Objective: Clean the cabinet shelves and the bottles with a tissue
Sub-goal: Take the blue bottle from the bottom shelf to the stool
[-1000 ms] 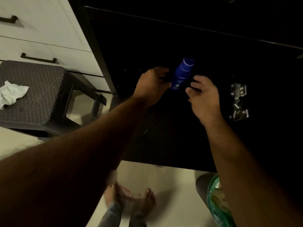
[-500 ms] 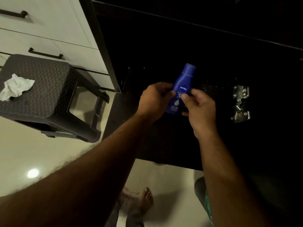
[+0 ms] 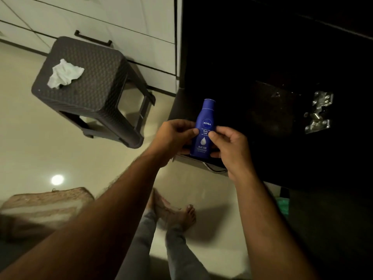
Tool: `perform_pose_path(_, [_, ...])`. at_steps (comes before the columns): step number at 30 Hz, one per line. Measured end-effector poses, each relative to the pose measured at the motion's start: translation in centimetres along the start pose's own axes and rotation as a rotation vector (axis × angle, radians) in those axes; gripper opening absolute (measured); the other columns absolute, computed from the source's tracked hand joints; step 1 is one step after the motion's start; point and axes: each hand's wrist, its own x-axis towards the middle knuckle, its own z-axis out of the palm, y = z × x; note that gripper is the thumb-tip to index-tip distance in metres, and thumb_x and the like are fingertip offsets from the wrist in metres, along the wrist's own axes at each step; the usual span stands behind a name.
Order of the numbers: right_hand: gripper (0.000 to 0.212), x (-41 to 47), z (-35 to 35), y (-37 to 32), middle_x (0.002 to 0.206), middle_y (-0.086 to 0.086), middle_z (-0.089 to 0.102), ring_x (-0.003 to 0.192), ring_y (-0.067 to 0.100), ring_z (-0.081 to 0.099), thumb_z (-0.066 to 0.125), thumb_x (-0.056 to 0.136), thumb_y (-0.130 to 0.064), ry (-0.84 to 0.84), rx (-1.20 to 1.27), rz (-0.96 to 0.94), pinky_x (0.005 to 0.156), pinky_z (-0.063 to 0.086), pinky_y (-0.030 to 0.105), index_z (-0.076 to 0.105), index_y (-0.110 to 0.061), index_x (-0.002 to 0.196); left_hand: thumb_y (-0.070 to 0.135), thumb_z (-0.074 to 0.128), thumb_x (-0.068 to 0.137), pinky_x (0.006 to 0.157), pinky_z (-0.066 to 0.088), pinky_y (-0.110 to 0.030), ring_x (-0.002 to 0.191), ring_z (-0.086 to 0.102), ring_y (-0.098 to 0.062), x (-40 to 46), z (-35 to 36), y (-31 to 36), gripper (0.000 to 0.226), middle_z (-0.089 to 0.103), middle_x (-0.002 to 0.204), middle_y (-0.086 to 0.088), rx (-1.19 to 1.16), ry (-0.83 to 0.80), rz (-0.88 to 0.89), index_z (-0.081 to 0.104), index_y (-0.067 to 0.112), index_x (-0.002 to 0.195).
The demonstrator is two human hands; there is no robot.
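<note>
At upper left of frame, a crumpled white tissue (image 3: 65, 74) lies on top of a dark woven stool (image 3: 86, 91), parked beside pale drawer fronts (image 3: 121, 23), apparently set down so both hands are free. Lower left, a blurred basket (image 3: 46, 203) sits on the glossy floor (image 3: 40, 142). Center frame, the left hand (image 3: 173, 138) and right hand (image 3: 230, 146) hold a blue Nivea body-milk bottle (image 3: 203, 130) upright w/ label toward the camera, thumbs pinching the front, fingers curled round the back; it appears lifted clear of the dark cabinet (image 3: 262, 67), probably for a look before wiping. Below, bare feet (image 3: 177, 213) show the person standing. Right of frame, a metal hinge (image 3: 319, 112) glints on the cabinet's open door. Tissue and bottle are well apart, so cleaning likely needs a reach back to the stool.
</note>
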Motion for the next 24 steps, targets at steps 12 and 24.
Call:
perform_pose_path(12, [0.038,1.7,13.6,-1.2,0.117,0.003,0.067,0.099,0.018,0.068,0.061,0.094,-0.021,-0.206,-0.221,-0.044,0.077,0.059,0.037,0.056,-0.015,0.131,0.017,0.056,0.095,0.063,0.057,-0.023,0.089,0.069,-0.012,-1.3,-13.3,-2.0,0.023,0.068,0.106,0.0,-0.066,0.195,-0.027,0.062,0.016,0.118])
perform_pose_path(24, [0.018,9.6,30.5,-1.9,0.103,-0.003,0.069,0.091,0.014,0.069,0.064,0.092,-0.018,-0.29,-0.289,0.071,0.061,0.053,0.023,0.059,-0.027,0.107,0.02,0.059,0.094,0.068,0.059,-0.027,0.088,0.067,-0.011,5.4,-29.4,-4.0,0.03,0.067,0.11,-0.002,-0.067,0.336,-0.137,0.06,0.015,0.123])
